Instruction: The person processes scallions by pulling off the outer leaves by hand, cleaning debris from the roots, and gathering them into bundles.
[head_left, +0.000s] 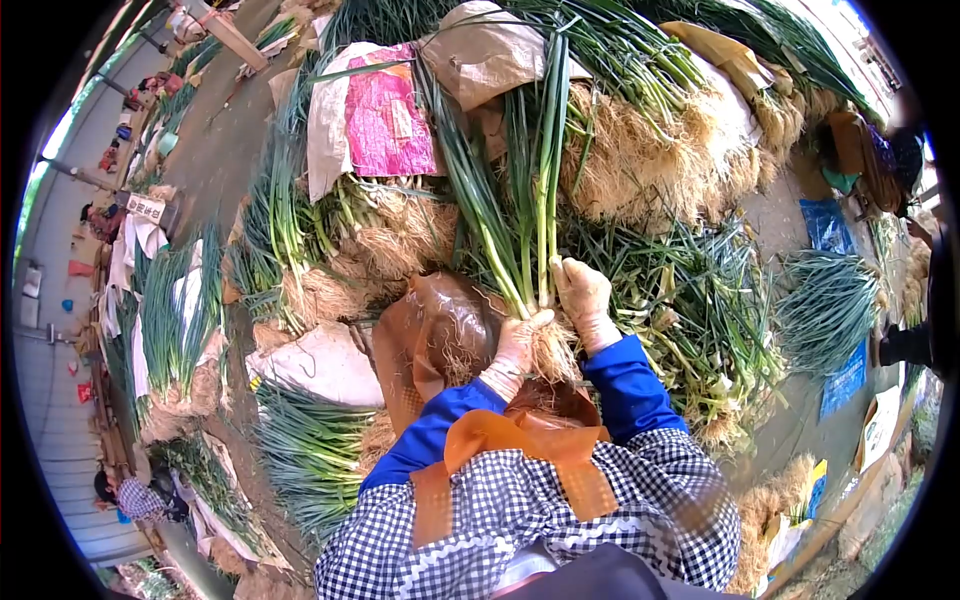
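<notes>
My left hand (514,348) is closed around the lower stalks of a few green onions (547,205), just above their pale roots (553,352). The long leaves point away from me. Close beside it on the right, my right hand (584,290) has its fingers bent in against the white part of a stalk in the same bunch. What lies under those fingers is partly hidden. Below both hands, a brown plastic apron (440,325) covers my lap, with stray roots on it.
A big rooty pile of green onions (650,150) lies ahead, partly under sacking (490,50). Loose leaves and trimmings (690,310) spread to the right. Sorted bundles lie at left (310,450) and far right (825,310). Other people (145,500) sit along the left side.
</notes>
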